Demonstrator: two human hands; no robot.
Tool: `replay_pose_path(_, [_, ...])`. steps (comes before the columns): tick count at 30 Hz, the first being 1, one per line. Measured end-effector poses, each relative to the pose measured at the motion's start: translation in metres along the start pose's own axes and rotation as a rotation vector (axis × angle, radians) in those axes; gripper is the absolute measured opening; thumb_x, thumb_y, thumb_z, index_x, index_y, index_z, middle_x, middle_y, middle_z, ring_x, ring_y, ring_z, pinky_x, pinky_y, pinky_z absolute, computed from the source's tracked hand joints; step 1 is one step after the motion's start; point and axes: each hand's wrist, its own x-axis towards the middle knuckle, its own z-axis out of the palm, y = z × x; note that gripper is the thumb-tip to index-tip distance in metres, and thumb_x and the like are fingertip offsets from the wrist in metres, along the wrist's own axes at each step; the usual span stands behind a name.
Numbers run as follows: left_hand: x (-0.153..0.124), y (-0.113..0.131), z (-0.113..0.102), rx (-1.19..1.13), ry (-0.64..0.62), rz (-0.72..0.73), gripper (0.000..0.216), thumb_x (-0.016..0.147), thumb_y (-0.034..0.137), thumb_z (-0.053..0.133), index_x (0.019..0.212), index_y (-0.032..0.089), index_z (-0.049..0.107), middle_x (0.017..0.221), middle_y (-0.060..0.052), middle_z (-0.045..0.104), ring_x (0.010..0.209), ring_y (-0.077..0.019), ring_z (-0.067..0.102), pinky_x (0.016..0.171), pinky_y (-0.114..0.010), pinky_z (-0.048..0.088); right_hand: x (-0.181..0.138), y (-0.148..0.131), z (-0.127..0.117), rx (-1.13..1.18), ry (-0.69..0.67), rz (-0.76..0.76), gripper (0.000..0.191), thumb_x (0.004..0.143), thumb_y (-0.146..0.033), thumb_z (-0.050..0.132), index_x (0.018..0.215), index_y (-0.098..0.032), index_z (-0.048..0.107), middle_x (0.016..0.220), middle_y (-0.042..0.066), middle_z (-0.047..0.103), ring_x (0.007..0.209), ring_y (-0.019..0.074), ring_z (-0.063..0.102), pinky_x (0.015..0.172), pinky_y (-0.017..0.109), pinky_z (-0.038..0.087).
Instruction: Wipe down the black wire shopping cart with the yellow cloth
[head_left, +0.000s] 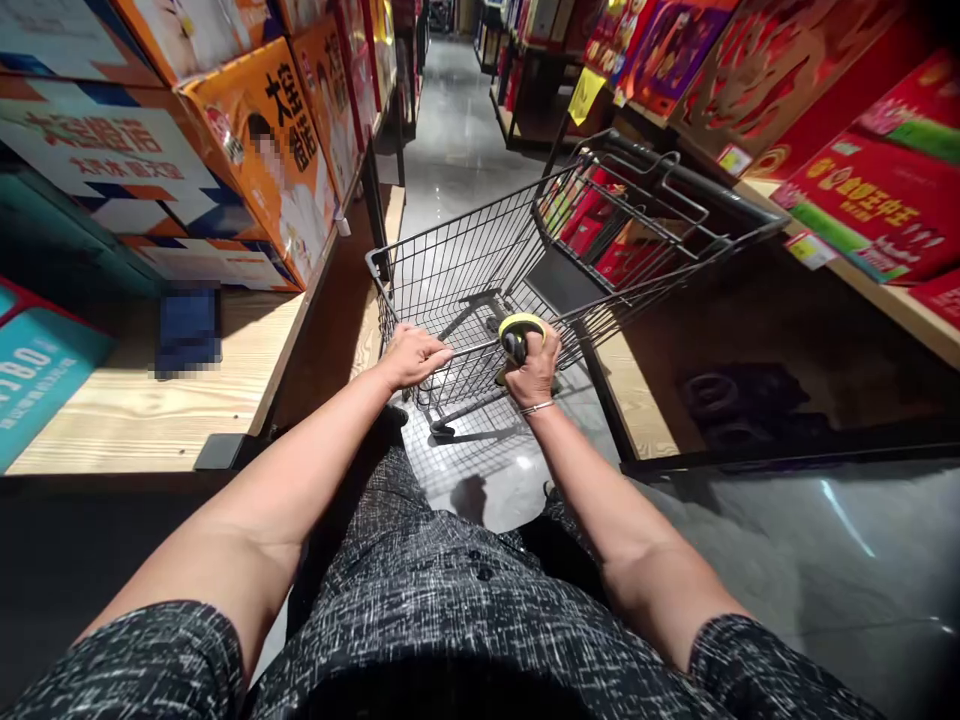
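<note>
The cart at my left grip is black; the tool in my right grip is yellow and black. My shirt is black, flecked white. Left of both, an orange box bears black lettering; rightward, a red box has yellow lettering.

Both arms reach toward the cart. The left hand curls over its near end; the right hand is clenched alongside.
</note>
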Motion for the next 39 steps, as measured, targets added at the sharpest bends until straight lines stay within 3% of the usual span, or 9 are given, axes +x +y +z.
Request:
replay_pose_path(4, [0.002,-0.009,-0.006,0.069,-0.023,0.036,0.056,0.100,0.052,0.037,0.065,0.022,0.068,0.072,-0.006,0.072,0.080,-0.0233,0.057,0.097,-0.049,0.034,-0.028,-0.013,0.024,0.026,0.009,-0.083,0.040,0.077,-0.015,0.060,0.116,-0.021,0.061,0.139,0.016,0.044,0.129,0.0329,0.041,0.112,0.054,0.040])
replay_pose_path(9, [0.004,-0.010,-0.004,0.155,0.093,-0.045,0.057,0.102,0.043,0.031,0.053,0.023,0.051,0.060,-0.009,0.064,0.070,-0.0230,0.056,0.091,-0.048,0.039,-0.062,-0.032,0.055,0.021,-0.095,-0.194,0.036,0.080,-0.009,0.060,0.111,-0.025,0.066,0.139,0.012,0.049,0.123,0.0292,0.042,0.112,0.050,0.041])
replay_pose_path(16, [0.007,-0.007,-0.001,0.173,0.063,-0.071,0.058,0.103,0.043,0.030,0.055,0.023,0.055,0.061,-0.010,0.064,0.077,-0.0256,0.061,0.095,-0.049,0.039,-0.124,-0.041,0.100,0.015,-0.782,-0.252,0.035,0.093,-0.013,0.051,0.113,-0.032,0.073,0.141,0.009,0.059,0.124,0.0300,0.049,0.100,0.046,0.047])
replay_pose_path(19, [0.008,-0.005,0.000,0.195,0.046,-0.070,0.061,0.103,0.045,0.028,0.055,0.023,0.058,0.060,-0.009,0.063,0.077,-0.0251,0.060,0.095,-0.048,0.040,-0.139,-0.026,0.102,-0.014,-0.895,-0.194,0.034,0.087,-0.007,0.054,0.104,-0.027,0.075,0.130,0.011,0.065,0.117,0.0284,0.054,0.095,0.044,0.049])
replay_pose_path(25, [0.008,-0.004,0.001,0.168,0.048,-0.084,0.062,0.103,0.047,0.029,0.056,0.023,0.061,0.061,-0.009,0.064,0.076,-0.0252,0.060,0.096,-0.048,0.038,-0.108,-0.029,0.072,0.025,-0.774,-0.216,0.041,0.095,-0.013,0.048,0.126,-0.029,0.070,0.143,0.009,0.058,0.119,0.0262,0.051,0.101,0.040,0.045])
replay_pose_path(29, [0.008,-0.006,-0.003,0.159,-0.002,-0.064,0.064,0.103,0.049,0.026,0.058,0.023,0.063,0.063,-0.010,0.066,0.076,-0.0260,0.060,0.095,-0.050,0.039,-0.062,-0.038,0.026,0.051,-0.490,-0.214,0.034,0.098,-0.020,0.048,0.119,-0.029,0.073,0.137,0.009,0.058,0.120,0.0271,0.048,0.106,0.041,0.043])
replay_pose_path(33, [0.006,-0.005,-0.011,0.162,-0.059,-0.019,0.064,0.104,0.049,0.025,0.073,0.021,0.072,0.075,-0.010,0.073,0.082,-0.0254,0.062,0.099,-0.048,0.039,-0.032,-0.026,-0.010,-0.044,-0.242,-0.070,0.031,0.093,-0.022,0.055,0.117,-0.030,0.073,0.138,0.010,0.054,0.133,0.0318,0.040,0.112,0.049,0.039])
replay_pose_path(36, [0.004,0.007,-0.013,0.139,-0.044,-0.029,0.058,0.107,0.046,0.026,0.099,0.021,0.078,0.097,-0.008,0.080,0.098,-0.0256,0.066,0.109,-0.049,0.035,-0.039,-0.013,-0.002,-0.070,-0.239,-0.022,0.033,0.091,-0.021,0.055,0.117,-0.032,0.072,0.136,0.010,0.055,0.135,0.0324,0.039,0.113,0.052,0.039])
replay_pose_path(39, [0.002,0.027,-0.010,0.115,-0.034,-0.069,0.053,0.108,0.045,0.029,0.123,0.022,0.074,0.113,-0.008,0.080,0.108,-0.0257,0.067,0.109,-0.047,0.036,-0.067,-0.003,0.032,-0.005,-0.395,-0.074,0.041,0.088,-0.012,0.052,0.116,-0.032,0.074,0.134,0.009,0.059,0.125,0.0291,0.049,0.109,0.047,0.045])
